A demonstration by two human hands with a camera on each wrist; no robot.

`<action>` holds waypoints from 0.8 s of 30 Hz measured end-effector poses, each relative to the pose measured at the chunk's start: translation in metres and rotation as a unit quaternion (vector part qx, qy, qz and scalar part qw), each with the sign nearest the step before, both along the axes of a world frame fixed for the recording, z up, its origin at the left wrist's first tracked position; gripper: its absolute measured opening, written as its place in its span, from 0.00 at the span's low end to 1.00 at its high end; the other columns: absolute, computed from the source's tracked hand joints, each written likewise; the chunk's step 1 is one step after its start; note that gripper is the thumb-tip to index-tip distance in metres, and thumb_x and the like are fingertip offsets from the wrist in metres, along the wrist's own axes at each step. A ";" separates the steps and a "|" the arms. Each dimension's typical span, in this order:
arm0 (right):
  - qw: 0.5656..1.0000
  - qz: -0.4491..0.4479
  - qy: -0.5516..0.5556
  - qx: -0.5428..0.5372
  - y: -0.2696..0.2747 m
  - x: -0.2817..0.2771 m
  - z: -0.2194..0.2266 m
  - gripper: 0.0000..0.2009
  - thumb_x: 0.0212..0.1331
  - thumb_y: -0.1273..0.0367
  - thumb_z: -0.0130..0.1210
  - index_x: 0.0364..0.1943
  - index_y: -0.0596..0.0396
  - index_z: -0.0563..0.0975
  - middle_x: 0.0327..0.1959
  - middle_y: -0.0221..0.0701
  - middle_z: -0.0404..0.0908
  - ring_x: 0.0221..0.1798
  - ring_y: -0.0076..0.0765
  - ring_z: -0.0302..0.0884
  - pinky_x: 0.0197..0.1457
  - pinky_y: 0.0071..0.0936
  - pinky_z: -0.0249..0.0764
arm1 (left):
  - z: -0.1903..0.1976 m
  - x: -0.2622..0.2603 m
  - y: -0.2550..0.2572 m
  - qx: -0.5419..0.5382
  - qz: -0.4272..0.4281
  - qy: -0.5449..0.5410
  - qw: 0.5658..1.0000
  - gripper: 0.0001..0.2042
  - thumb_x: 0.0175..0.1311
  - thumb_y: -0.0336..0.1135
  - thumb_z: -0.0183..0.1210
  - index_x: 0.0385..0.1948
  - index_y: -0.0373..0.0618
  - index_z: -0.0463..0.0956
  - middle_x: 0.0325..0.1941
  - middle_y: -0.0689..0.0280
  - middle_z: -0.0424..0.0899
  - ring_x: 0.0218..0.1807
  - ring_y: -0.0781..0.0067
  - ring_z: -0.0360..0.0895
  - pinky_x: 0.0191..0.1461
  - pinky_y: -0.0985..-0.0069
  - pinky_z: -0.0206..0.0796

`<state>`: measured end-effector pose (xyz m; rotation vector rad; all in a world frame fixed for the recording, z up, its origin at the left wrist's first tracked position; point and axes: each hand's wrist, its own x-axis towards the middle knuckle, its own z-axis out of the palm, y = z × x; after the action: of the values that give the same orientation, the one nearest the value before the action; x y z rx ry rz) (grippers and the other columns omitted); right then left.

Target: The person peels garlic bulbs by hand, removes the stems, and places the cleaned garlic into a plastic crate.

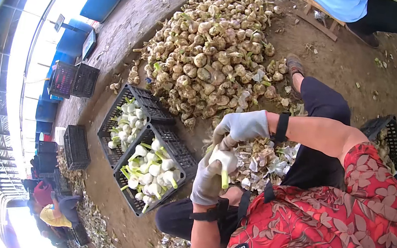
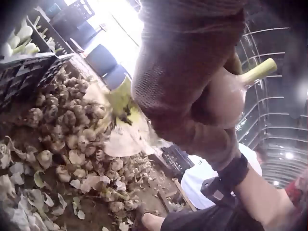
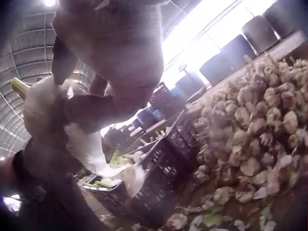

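Both hands, in pale work gloves, meet at one white garlic bulb whose cut green stem points back toward the body. My left hand grips the bulb from one side. From the other side my right hand bends over it, fingers curled against its surface. A loose pale strip of garlic skin hangs below the hands in the right wrist view. In the left wrist view, a yellow-green leafy piece shows beside the left glove. The fingertips are partly hidden behind the bulb and gloves.
A large heap of unpeeled garlic lies ahead on the right. Two black crates of cleaned white bulbs stand ahead on the left. Loose skins cover the ground near the legs. Another person sits beyond the heap.
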<state>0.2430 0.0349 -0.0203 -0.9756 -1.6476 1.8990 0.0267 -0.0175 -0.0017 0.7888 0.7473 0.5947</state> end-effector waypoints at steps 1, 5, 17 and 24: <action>0.999 -0.019 0.011 0.026 0.003 -0.002 0.000 0.10 0.53 0.70 0.63 0.38 0.60 0.82 0.31 0.30 0.84 0.37 0.24 0.78 0.42 0.27 0.73 | 0.000 0.002 -0.001 0.004 0.030 0.002 1.000 0.37 0.53 0.52 0.67 0.59 0.38 0.64 0.52 0.60 0.74 0.52 0.64 0.75 0.55 0.64 0.71; 0.995 -0.039 -0.045 0.086 -0.002 0.000 0.027 0.07 0.50 0.73 0.61 0.34 0.58 0.80 0.28 0.32 0.82 0.35 0.27 0.79 0.37 0.28 0.73 | 0.005 0.017 -0.014 -0.007 0.081 -0.037 0.996 0.36 0.54 0.52 0.66 0.60 0.38 0.64 0.54 0.61 0.74 0.52 0.65 0.75 0.55 0.68 0.71; 0.917 -0.280 -0.193 0.208 0.026 0.010 0.021 0.13 0.51 0.64 0.58 0.38 0.57 0.81 0.32 0.43 0.82 0.38 0.49 0.81 0.44 0.39 0.75 | -0.012 0.022 -0.043 0.154 0.108 0.295 0.937 0.09 0.61 0.26 0.58 0.42 0.36 0.78 0.26 0.68 0.82 0.25 0.88 0.73 0.26 0.86 0.63; 0.810 0.219 -0.461 0.288 0.003 -0.010 -0.003 0.13 0.41 0.63 0.61 0.30 0.54 0.84 0.32 0.40 0.84 0.38 0.48 0.83 0.41 0.41 0.77 | -0.021 -0.026 -0.049 0.216 0.451 0.250 0.829 0.08 0.61 0.25 0.57 0.40 0.37 0.78 0.31 0.69 0.81 0.26 0.83 0.74 0.28 0.83 0.66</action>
<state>0.2332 0.0383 -0.0231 -1.4162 -2.9820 0.9388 0.0012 -0.0668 -0.0222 1.0056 1.5320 1.4842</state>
